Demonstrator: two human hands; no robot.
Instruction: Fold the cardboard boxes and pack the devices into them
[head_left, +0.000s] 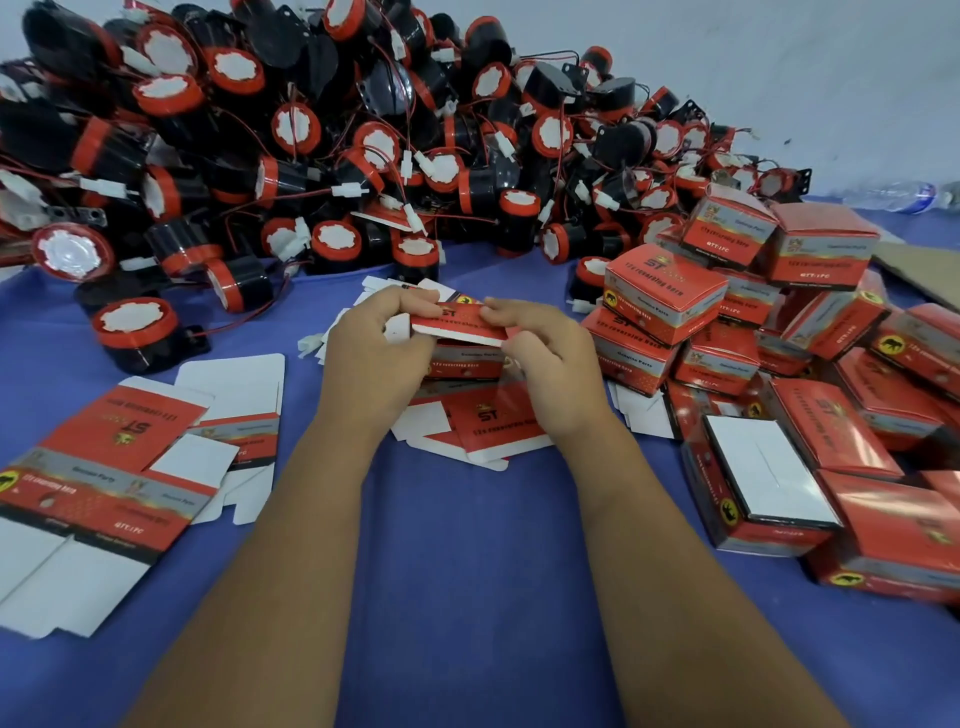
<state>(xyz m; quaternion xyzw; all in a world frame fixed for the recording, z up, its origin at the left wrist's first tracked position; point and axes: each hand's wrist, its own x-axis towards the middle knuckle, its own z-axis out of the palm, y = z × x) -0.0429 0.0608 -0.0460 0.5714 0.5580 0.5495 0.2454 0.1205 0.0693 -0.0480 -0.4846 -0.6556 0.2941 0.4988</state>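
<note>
A red printed cardboard box (460, 332) sits between both hands over the middle of the blue table. My left hand (371, 348) grips its left side, thumb and fingers pinching the top flap. My right hand (545, 358) curls round its right side, fingertips pressing on the same flap. The flap is partly lowered and its white edge shows. What is inside the box is hidden. Flat unfolded red-and-white boxes (498, 431) lie just under my hands. A large heap of black-and-red devices (322, 150) with red wires and white plugs fills the far side.
More flat box blanks (119, 467) lie at the left. Folded, closed boxes (769, 374) are stacked in a pile at the right. A plastic bottle (898, 195) lies at the far right. The blue table cover (467, 571) stretches towards me.
</note>
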